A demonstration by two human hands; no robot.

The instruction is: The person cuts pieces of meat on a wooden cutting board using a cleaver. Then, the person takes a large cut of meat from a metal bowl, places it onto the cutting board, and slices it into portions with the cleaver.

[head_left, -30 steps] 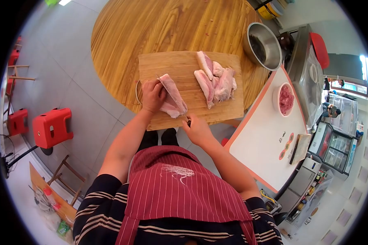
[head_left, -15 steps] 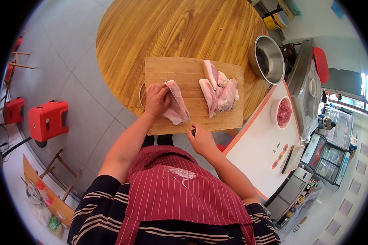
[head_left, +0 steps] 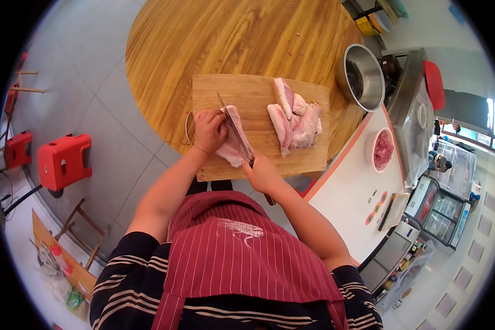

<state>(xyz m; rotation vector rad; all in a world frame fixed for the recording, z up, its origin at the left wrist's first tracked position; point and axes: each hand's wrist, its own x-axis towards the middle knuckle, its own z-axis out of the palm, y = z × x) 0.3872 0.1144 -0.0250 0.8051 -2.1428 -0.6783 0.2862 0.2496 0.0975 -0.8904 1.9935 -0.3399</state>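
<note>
My right hand [head_left: 263, 175] is closed round the handle of a long knife [head_left: 235, 127]. Its blade lies lengthwise over a slab of pale pink raw meat [head_left: 229, 149], which looks like pork belly, on the left half of a wooden cutting board [head_left: 258, 91]. With fingers curled, my left hand [head_left: 209, 131] grips the slab's left side, close beside the blade. How deep the edge sits in the meat I cannot tell. Several more pieces of raw meat [head_left: 304, 127] lie together on the board's right half.
The board rests at the near edge of a round wooden table [head_left: 231, 38]. A steel bowl [head_left: 371, 77] stands to the right. Beyond it, a white bowl of minced meat [head_left: 380, 148] sits on a white table [head_left: 335, 214]. A red stool [head_left: 65, 159] is at the left.
The knife has come up from the board's near edge and now lies over the slab. My right hand has moved slightly up and left. My left hand stays on the meat.
</note>
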